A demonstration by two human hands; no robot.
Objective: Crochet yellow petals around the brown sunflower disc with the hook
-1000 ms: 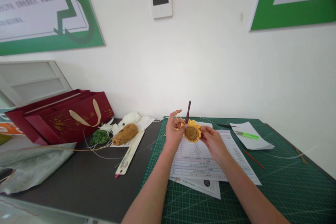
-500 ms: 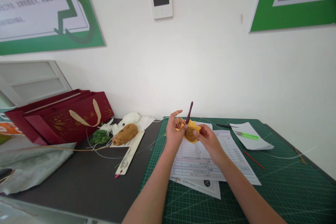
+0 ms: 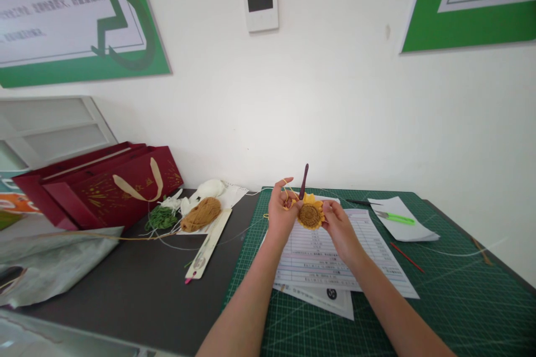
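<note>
A crocheted sunflower (image 3: 310,215), with a brown round centre and yellow petals, is held up between my hands above the printed sheets. My left hand (image 3: 281,213) pinches its left edge, with yellow yarn looped over the raised index finger. A dark purple crochet hook (image 3: 304,181) stands upright at the flower's upper left, beside my left thumb; its tip is hidden. The thumb and fingers of my right hand (image 3: 337,225) are closed on the flower's right edge.
Printed sheets (image 3: 318,268) lie on a green cutting mat (image 3: 293,329). To the right are a green craft knife (image 3: 396,217) on white paper and a red stick (image 3: 407,257). Brown yarn (image 3: 201,215), green yarn (image 3: 161,218) and a red gift bag (image 3: 104,189) are at left.
My right fingers have shifted from the flower's face to its right edge, so the whole brown centre shows. The hook remains upright by my left thumb. The view has moved slightly.
</note>
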